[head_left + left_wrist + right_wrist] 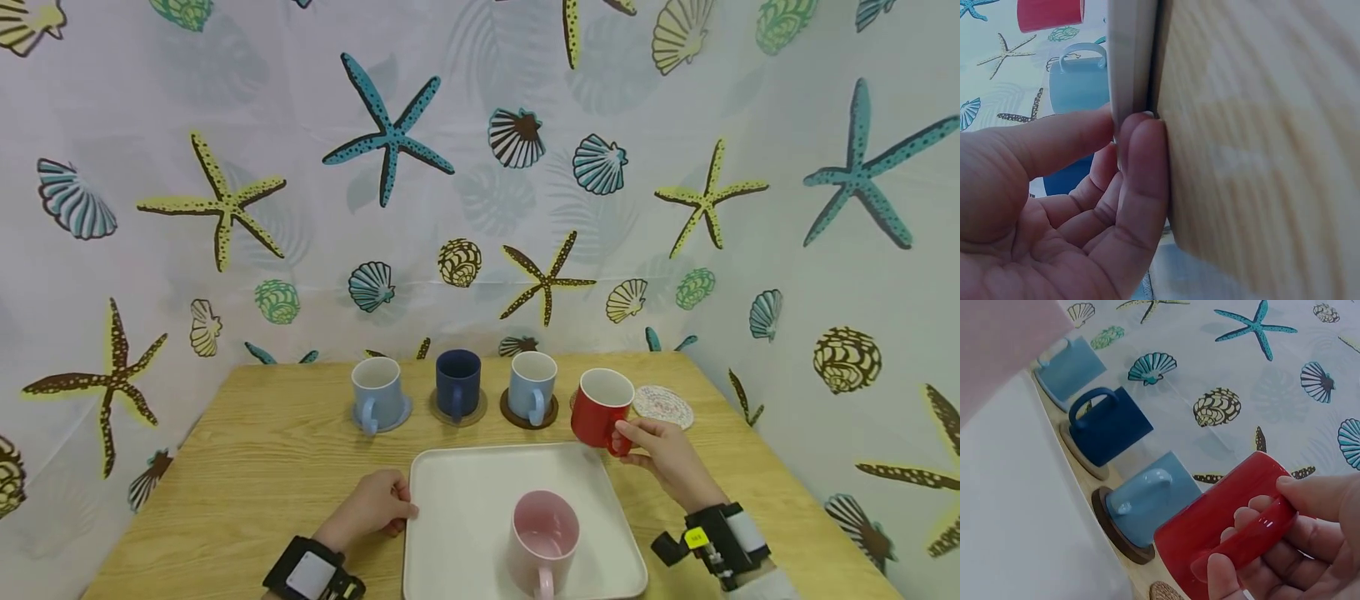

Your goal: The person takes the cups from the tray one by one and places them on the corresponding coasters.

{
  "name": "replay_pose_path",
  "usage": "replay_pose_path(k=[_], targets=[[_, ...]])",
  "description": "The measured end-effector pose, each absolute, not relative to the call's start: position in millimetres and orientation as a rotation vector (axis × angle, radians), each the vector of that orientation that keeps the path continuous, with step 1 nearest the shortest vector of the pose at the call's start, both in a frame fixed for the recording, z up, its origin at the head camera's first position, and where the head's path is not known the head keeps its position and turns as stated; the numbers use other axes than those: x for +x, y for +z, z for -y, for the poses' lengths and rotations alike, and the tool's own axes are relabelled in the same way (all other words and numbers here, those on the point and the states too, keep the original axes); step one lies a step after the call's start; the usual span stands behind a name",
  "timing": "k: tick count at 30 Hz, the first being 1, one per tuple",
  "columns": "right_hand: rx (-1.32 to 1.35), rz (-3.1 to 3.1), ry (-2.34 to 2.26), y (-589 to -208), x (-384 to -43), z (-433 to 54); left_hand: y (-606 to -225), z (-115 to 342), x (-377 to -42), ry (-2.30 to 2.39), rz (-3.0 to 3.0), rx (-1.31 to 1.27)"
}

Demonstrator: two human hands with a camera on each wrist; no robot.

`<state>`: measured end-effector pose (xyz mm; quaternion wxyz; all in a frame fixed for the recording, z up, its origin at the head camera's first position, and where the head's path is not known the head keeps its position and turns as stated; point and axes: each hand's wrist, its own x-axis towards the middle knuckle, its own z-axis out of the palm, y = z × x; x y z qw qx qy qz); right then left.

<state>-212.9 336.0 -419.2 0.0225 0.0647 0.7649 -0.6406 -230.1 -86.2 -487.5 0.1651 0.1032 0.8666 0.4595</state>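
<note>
My right hand (663, 457) grips a red mug (595, 417) by its handle, at the back right corner of a white tray (453, 508). In the right wrist view the mug (1222, 509) hangs clear of the coaster (1165, 592) below it, with my fingers through the handle. My left hand (377, 507) pinches the tray's left rim. The left wrist view shows the thumb on the tray's side (1129, 56) and the fingertips at its underside, by the wood. A pink mug (543, 533) stands upright on the tray.
Behind the tray stand a light blue mug (378, 392) on a blue coaster, a navy mug (458, 379) on a tan coaster and another light blue mug (531, 383) on a dark brown one. A round patterned coaster (663, 405) lies at the right. Printed cloth (465, 192) hangs behind.
</note>
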Motion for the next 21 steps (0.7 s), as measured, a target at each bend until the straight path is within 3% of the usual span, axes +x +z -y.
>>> replay_pose_path(k=[12,21], targets=[[0.217,-2.468,-2.003,-428.2,-276.3,-346.9,-484.9,93.8,-227.9,1.33,-2.477,0.263],[0.361,-2.534,-1.921,-454.2,-293.4,-354.1,-485.8,88.2,-227.8,1.339,-2.462,0.283]])
